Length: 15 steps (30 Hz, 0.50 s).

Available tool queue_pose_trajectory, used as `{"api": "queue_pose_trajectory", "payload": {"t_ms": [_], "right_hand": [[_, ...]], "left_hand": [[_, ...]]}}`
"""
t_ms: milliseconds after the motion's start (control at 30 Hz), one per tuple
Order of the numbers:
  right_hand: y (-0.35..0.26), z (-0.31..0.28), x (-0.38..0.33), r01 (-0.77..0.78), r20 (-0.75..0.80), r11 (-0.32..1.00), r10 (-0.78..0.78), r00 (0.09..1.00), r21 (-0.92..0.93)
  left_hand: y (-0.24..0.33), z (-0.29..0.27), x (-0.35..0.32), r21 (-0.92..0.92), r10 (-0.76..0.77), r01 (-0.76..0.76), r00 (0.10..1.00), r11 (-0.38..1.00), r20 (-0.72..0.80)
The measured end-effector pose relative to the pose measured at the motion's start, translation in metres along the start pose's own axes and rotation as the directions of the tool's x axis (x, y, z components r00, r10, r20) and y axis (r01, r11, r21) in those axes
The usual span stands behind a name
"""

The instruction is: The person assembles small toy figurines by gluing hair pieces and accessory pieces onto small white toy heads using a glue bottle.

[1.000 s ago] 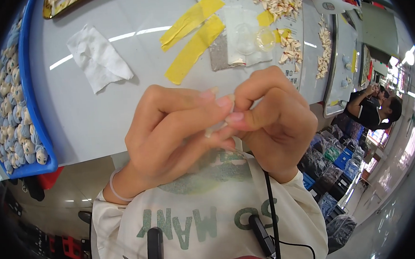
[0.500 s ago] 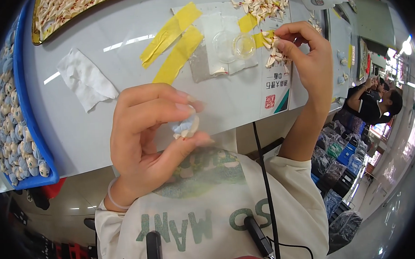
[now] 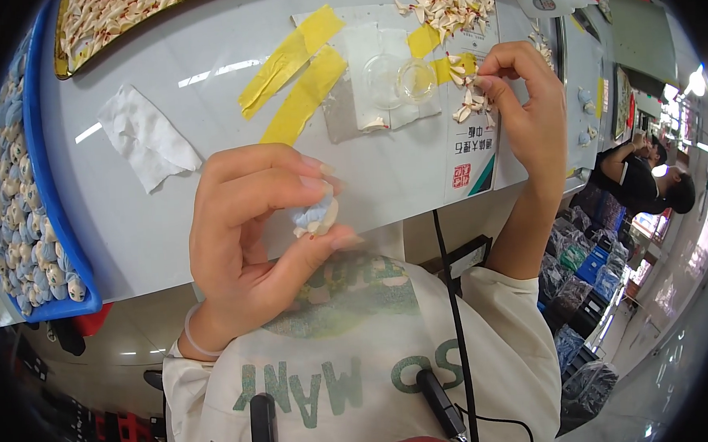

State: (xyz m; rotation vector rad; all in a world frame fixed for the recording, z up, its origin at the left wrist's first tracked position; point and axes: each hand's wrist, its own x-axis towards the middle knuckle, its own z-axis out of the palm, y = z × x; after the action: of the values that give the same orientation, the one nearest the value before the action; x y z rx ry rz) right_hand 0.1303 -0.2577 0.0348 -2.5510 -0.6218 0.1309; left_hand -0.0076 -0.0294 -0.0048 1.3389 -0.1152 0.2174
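Above the front edge of the table, my left hand [image 3: 246,219] pinches a small blue-and-cream figurine [image 3: 315,215] between thumb and fingertips. My right hand [image 3: 523,92] is at the right of the table, thumb and forefinger pressed together over a little heap of small cream pointed pieces with red tips [image 3: 472,105]. Whatever sits between those fingertips is too small to make out. Left of that hand stand two small round clear dishes, the larger dish [image 3: 380,79] beside the smaller dish [image 3: 416,82], on a pale taped-down sheet [image 3: 340,114].
A blue tray [image 3: 85,275] of similar figurines lines the left side. A gold-rimmed tray [image 3: 60,44] of cream pieces lies at the back, with a loose pile [image 3: 447,4] further right. Yellow tape [image 3: 303,95], a white cloth [image 3: 148,136] and a white bottle [image 3: 551,1] are about.
My right hand has drawn slightly down and right over the little heap, and its thumb and forefinger have closed together. The left hand and its figurine stay nearly still.
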Motion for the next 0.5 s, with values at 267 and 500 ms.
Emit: {"api": "queue_pose_trajectory", "payload": {"t_ms": [267, 500], "right_hand": [[-0.006, -0.006, -0.015, -0.002, -0.205, 0.853, 0.127, 0.970, 0.522], [-0.004, -0.004, -0.027, 0.008, -0.076, 0.477, 0.122, 0.990, 0.879]], "left_hand": [[0.001, 0.000, -0.002, -0.037, -0.015, 0.015, 1.000, 0.999, -0.002], [0.002, -0.002, 0.000, -0.077, -0.022, 0.023, 1.000, 0.997, 0.015]]}}
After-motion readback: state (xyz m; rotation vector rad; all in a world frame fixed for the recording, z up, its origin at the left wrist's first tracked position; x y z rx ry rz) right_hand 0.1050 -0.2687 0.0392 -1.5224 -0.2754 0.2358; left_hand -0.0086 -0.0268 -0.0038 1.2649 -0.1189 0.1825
